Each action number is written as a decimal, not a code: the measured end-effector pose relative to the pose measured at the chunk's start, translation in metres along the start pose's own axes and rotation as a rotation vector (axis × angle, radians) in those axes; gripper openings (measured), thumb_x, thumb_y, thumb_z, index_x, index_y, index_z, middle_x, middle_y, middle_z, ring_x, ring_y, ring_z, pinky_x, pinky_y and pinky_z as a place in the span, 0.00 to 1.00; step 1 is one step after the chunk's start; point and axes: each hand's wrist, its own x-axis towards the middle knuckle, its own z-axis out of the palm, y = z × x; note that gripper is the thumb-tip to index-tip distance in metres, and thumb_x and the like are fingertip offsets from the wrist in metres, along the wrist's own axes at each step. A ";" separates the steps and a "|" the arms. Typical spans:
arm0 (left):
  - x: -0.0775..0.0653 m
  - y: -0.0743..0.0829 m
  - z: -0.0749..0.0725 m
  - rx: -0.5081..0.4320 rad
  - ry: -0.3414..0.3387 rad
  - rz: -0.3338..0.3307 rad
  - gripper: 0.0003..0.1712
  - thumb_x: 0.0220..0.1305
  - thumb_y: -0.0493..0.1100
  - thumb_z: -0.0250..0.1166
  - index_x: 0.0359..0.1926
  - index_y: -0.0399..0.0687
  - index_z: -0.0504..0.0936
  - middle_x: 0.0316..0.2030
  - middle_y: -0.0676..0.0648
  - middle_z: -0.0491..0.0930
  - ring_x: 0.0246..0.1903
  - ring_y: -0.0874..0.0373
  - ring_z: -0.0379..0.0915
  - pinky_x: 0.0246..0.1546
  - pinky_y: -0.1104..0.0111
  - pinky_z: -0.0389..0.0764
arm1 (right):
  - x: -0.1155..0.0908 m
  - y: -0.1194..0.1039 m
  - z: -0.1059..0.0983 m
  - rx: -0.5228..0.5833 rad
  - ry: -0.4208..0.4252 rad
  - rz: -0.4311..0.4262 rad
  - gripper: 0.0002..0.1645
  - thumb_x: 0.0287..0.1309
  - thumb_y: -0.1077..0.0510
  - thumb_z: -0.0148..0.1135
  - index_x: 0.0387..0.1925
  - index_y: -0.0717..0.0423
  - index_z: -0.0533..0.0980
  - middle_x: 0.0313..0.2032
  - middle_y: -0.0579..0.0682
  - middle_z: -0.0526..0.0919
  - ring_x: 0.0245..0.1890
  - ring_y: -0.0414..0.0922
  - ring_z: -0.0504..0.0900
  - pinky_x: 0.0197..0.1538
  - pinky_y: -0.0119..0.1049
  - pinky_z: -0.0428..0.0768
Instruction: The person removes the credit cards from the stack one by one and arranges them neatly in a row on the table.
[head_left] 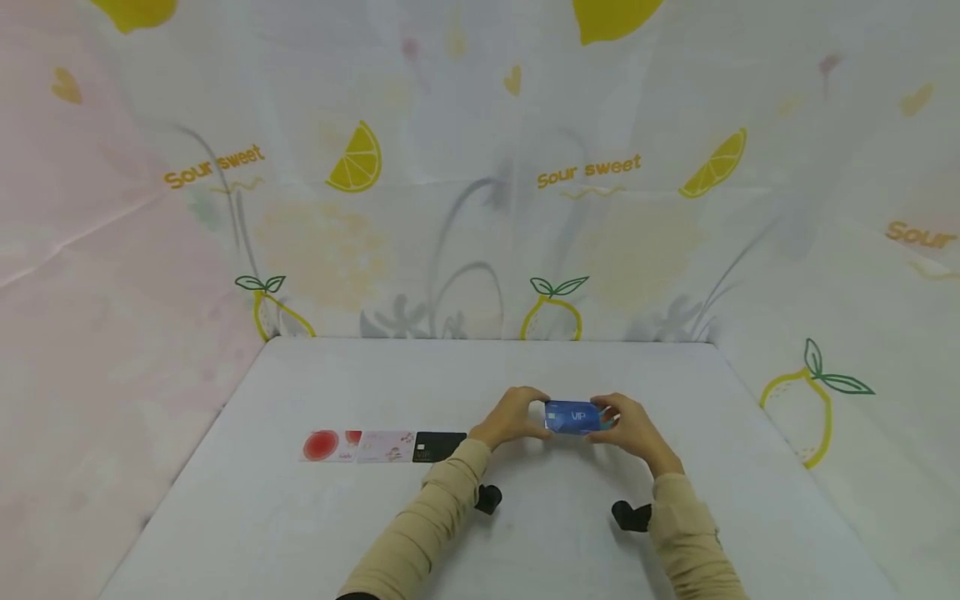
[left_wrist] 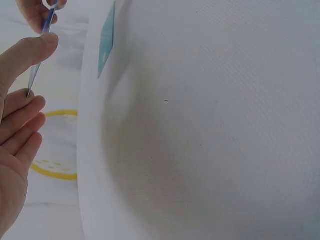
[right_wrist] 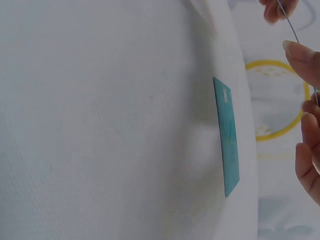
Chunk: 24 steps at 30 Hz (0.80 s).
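Beige sleeves [head_left: 420, 529] nearest us, blue VIP card [head_left: 573, 417] held up beyond them

They run up from the bottom edge of the head view, one black piece [head_left: 489, 499] jutting out by the left sleeve, another black piece [head_left: 632, 517] by the right. Hands next. We mark the left hand [head_left: 514, 417] as pinching: thumb at the lower left corner of the blue card, a fingertip at the upper left, other fingers loosely stretched in the left wrist view. We mark the right hand [head_left: 628, 429] as pinching too, same thumb-below grip on the right end. So the blue card sits between the two hands, touching both, raised off the white table [head_left: 360, 375], printed face to the head camera. Both wrist views catch it nearly edge-on.

Teal card [right_wrist: 227, 137]: flat on the table, apart from the blue one; in the head view we get only a sliver of it by the right hand. Off to the left we log three in a row: red-circle card [head_left: 321, 446], pink card [head_left: 386, 447], black card [head_left: 433, 447]. That last is nearest the left hand and partly covered by it and its sleeve. Behind everything we see pale cloth [head_left: 450, 125] with lemon prints and "Sour sweet" lettering.
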 end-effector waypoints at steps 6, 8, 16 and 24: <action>-0.007 0.002 -0.008 -0.010 0.005 -0.002 0.32 0.41 0.44 0.78 0.49 0.35 0.80 0.48 0.41 0.81 0.52 0.50 0.75 0.55 0.63 0.73 | -0.002 -0.003 0.005 -0.009 0.032 -0.040 0.35 0.33 0.62 0.79 0.47 0.73 0.76 0.38 0.61 0.80 0.33 0.49 0.78 0.34 0.35 0.79; -0.009 0.002 -0.011 -0.030 0.001 -0.008 0.32 0.42 0.44 0.77 0.49 0.34 0.80 0.48 0.41 0.81 0.52 0.50 0.75 0.55 0.62 0.73 | -0.003 -0.006 0.006 -0.010 0.043 -0.054 0.35 0.33 0.63 0.79 0.46 0.74 0.76 0.37 0.61 0.81 0.32 0.50 0.78 0.35 0.37 0.79; -0.020 0.001 -0.023 -0.070 0.001 -0.007 0.32 0.41 0.43 0.77 0.49 0.33 0.80 0.46 0.40 0.82 0.50 0.49 0.76 0.53 0.60 0.75 | -0.003 -0.019 0.011 -0.004 0.051 -0.103 0.34 0.32 0.64 0.79 0.45 0.76 0.75 0.35 0.60 0.81 0.31 0.49 0.77 0.35 0.42 0.80; -0.030 -0.005 -0.028 -0.067 0.023 0.001 0.31 0.40 0.42 0.77 0.48 0.32 0.80 0.44 0.39 0.82 0.48 0.47 0.77 0.52 0.60 0.75 | -0.001 -0.025 0.021 -0.004 0.059 -0.119 0.34 0.31 0.63 0.80 0.43 0.74 0.76 0.32 0.57 0.80 0.30 0.48 0.76 0.34 0.38 0.79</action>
